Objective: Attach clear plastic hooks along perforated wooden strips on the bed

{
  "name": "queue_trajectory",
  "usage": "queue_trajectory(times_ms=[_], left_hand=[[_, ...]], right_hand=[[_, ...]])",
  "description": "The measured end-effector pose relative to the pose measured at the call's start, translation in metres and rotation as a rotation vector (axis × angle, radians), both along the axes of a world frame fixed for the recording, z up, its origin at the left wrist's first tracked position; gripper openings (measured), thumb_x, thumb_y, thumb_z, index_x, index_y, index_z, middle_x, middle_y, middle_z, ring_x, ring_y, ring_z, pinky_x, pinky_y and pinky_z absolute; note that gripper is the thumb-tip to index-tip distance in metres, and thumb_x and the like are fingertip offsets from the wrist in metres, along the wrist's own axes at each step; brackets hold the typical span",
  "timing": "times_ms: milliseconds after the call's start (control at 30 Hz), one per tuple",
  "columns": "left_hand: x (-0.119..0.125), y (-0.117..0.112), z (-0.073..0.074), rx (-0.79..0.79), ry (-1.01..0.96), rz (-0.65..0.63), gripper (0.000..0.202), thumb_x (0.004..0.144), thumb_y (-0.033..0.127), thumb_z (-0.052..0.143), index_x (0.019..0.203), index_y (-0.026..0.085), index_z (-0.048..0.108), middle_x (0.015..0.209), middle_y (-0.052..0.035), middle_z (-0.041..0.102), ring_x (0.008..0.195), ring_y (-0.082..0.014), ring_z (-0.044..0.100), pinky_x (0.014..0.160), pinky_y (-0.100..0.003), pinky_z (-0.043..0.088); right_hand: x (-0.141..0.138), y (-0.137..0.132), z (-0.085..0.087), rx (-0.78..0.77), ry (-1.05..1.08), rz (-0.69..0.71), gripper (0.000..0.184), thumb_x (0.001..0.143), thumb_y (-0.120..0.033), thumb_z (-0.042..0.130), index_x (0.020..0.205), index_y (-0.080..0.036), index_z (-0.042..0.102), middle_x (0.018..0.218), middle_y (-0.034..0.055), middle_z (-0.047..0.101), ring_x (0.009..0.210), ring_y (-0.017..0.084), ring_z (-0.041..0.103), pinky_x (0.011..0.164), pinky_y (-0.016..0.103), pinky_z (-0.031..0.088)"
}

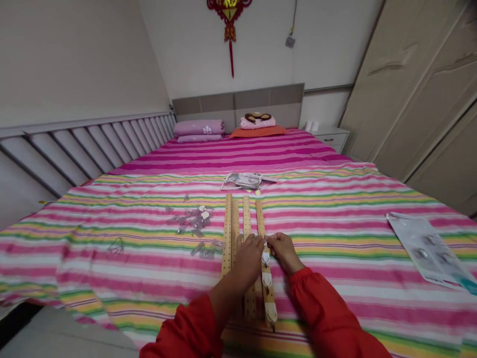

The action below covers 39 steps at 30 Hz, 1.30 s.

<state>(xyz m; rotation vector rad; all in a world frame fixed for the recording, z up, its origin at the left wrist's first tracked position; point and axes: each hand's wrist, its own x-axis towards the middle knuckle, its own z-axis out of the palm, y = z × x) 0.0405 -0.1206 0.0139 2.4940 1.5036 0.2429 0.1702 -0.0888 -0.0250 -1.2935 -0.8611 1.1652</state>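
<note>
My left hand (249,256) reaches over the perforated wooden strips, its fingers curled together at the rightmost strip (260,219). From the other side, my right hand (283,250) pinches at the same spot; a small whitish bit shows between the fingertips, too small to name. Below the hands, that strip carries several white adhesive hooks (267,279) in a row, with dark metal hook ends. Side by side to its left lie more strips, one long strip (227,233) and another strip (246,214), partly covered by my left hand and forearm.
Small clear packets (197,219) with hooks are scattered left of the strips. A pile of plastic packaging (244,181) lies beyond them. On the right is a flat clear bag (428,251). Everything rests on a striped bedspread (335,223); a slatted rail (93,144) runs along the left.
</note>
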Motion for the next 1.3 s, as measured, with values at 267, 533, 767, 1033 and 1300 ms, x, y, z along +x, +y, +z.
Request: queue_trajectory(times_ms=[267,533,767,1033,1300], left_hand=[[-0.032,0.016,0.013,0.000,-0.481,0.104,0.041,0.084,0.013,0.043,0.118,0.025,0.062,0.123,-0.0061,0.063,0.121,-0.0264,0.050,0.103,-0.049,0.036],[-0.139,0.084,0.031,0.275,-0.312,0.677,0.027,0.079,0.025,0.054,0.098,0.015,0.069,0.106,-0.0123,0.067,0.103,-0.0283,0.057,0.092,-0.043,0.041],[-0.160,0.101,0.025,0.236,-0.053,0.796,0.022,0.074,0.029,0.056,0.084,0.019,0.074,0.095,-0.0129,0.070,0.099,-0.0324,0.058,0.078,-0.039,0.040],[-0.173,0.089,0.018,0.180,-0.768,0.784,0.013,0.065,0.031,0.057,0.063,0.019,0.062,0.061,-0.0016,0.063,0.063,-0.0185,0.056,0.060,-0.028,0.040],[-0.177,0.062,0.028,-0.119,-1.390,0.710,0.025,0.057,0.036,0.070,0.063,0.018,0.054,0.066,-0.0024,0.066,0.071,-0.0170,0.065,0.064,-0.027,0.050]], right_hand=[[0.007,-0.014,0.008,0.035,0.090,0.040,0.043,0.063,-0.058,0.068,0.055,-0.018,0.055,0.036,-0.0045,0.049,0.029,0.005,0.031,0.032,0.020,0.016],[0.008,-0.014,0.004,0.046,0.170,0.038,0.044,0.063,-0.058,0.070,0.062,-0.015,0.060,0.043,-0.0032,0.054,0.029,0.004,0.033,0.031,0.018,0.016],[0.009,-0.012,0.000,0.040,0.193,0.045,0.042,0.064,-0.057,0.070,0.062,-0.016,0.060,0.043,-0.0038,0.054,0.029,0.003,0.032,0.030,0.017,0.016],[0.009,-0.011,-0.004,0.038,0.174,0.049,0.044,0.064,-0.058,0.069,0.061,-0.016,0.058,0.040,-0.0047,0.052,0.028,0.002,0.032,0.031,0.016,0.016],[0.010,-0.012,-0.003,0.052,0.138,0.060,0.042,0.066,-0.056,0.068,0.060,-0.016,0.058,0.042,-0.0034,0.054,0.030,0.003,0.032,0.032,0.017,0.016]])
